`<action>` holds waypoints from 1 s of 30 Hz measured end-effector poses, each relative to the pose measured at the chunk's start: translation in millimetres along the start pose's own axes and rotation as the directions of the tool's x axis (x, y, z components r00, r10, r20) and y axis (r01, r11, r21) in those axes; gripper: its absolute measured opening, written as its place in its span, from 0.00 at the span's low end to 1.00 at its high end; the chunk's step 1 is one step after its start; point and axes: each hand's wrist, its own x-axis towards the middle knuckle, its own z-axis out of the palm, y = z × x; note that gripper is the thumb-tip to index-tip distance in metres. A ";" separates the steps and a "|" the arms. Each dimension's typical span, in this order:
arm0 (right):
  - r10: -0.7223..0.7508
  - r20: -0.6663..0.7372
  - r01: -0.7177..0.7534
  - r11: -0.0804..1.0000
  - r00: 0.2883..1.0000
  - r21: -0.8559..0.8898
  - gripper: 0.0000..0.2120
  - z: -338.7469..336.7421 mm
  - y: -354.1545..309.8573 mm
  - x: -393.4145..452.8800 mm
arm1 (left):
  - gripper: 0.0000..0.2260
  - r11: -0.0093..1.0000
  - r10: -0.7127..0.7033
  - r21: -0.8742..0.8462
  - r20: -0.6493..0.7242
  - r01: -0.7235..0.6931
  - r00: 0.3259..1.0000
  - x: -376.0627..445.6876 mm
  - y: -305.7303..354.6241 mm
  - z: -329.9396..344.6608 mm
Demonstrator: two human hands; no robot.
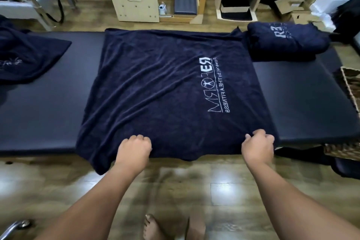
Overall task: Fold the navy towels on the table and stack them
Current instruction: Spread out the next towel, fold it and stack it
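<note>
Navy towel (155, 76), spread flat on table (48, 103).
Left hand (135, 147) and right hand (258, 145) each grip its near edge, fingers curled.

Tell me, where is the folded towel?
The folded towel sits on the padded table's far right end, touching the spread towel's far corner.

Navy towels on the padded table

A large navy towel (155, 87) lies spread flat at centre, white lettering showing mirrored, its near edge hanging over the table's 6 o'clock side. A folded towel bundle (288, 38) sits at 2 o'clock, touching its corner. A rumpled towel (25, 54) lies at 10 o'clock.
</note>
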 end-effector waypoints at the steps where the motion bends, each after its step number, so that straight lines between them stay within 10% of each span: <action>1: -0.040 0.009 0.040 0.998 0.999 -0.054 0.12 -2.2 1.1 3.8 | 0.17 1.000 -0.008 0.016 0.008 0.008 1.000 3.8 4.7 -2.9; 13: -0.200 0.045 0.204 0.969 0.979 -0.138 0.07 -19.3 42.3 13.4 | 0.11 0.993 0.106 -0.074 0.212 -0.092 0.971 -13.1 20.0 -21.5; 19: -0.514 0.131 0.530 0.807 0.848 -0.261 0.23 -18.3 33.3 18.6 | 0.21 0.984 -0.045 -0.172 -0.027 0.040 0.999 5.5 35.5 -14.1; 25: -0.319 0.140 0.348 0.825 0.937 -0.446 0.19 -29.3 0.9 22.8 | 0.26 0.962 -0.163 -0.186 0.195 0.199 0.967 23.1 45.8 -27.4; 30: -0.506 0.466 0.650 0.725 0.726 -0.227 0.31 -22.5 -28.0 37.5 | 0.30 0.971 -0.052 -0.211 0.260 0.110 0.964 57.1 50.9 -41.5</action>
